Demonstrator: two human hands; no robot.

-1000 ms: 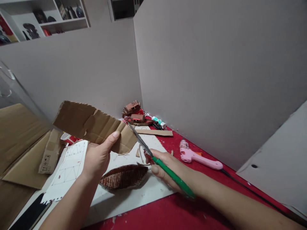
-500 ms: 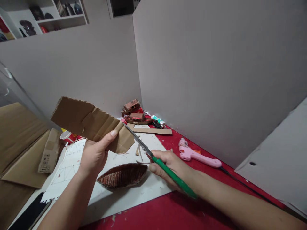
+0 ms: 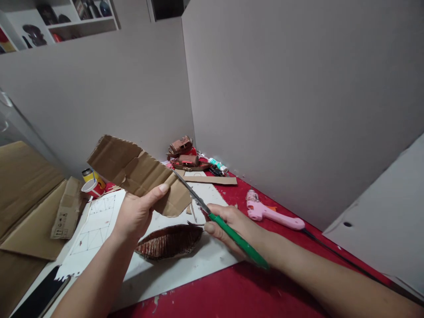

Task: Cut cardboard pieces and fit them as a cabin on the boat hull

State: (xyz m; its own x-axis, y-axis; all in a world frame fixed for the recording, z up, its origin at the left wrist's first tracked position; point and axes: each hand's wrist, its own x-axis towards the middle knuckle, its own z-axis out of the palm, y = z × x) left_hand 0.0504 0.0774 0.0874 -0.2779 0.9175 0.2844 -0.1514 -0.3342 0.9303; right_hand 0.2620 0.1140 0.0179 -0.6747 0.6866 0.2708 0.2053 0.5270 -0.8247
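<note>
My left hand (image 3: 141,212) pinches a creased strip of brown cardboard (image 3: 115,157), thumb on its upper face near the right end. In my right hand (image 3: 232,225) are scissors with green handles (image 3: 236,238), fingers wrapped round the grips. Their dark blades (image 3: 188,187) lie against the cardboard's right end, slanting up to the left; whether they are parted I cannot tell. Below both hands a small brown ribbed boat hull (image 3: 170,242) rests on a white sheet (image 3: 149,287).
A pink glue gun (image 3: 274,216) with a black cord lies right on the red tabletop (image 3: 212,296). Two small model boats (image 3: 187,162) and a flat cardboard strip (image 3: 212,180) are at the back. Left stand a cardboard box (image 3: 29,198), a red cup (image 3: 93,188) and a drawing (image 3: 92,225).
The cardboard and my left hand have shifted right, toward the scissors, uncovering a yellow can behind the cup. My right hand has barely moved.
</note>
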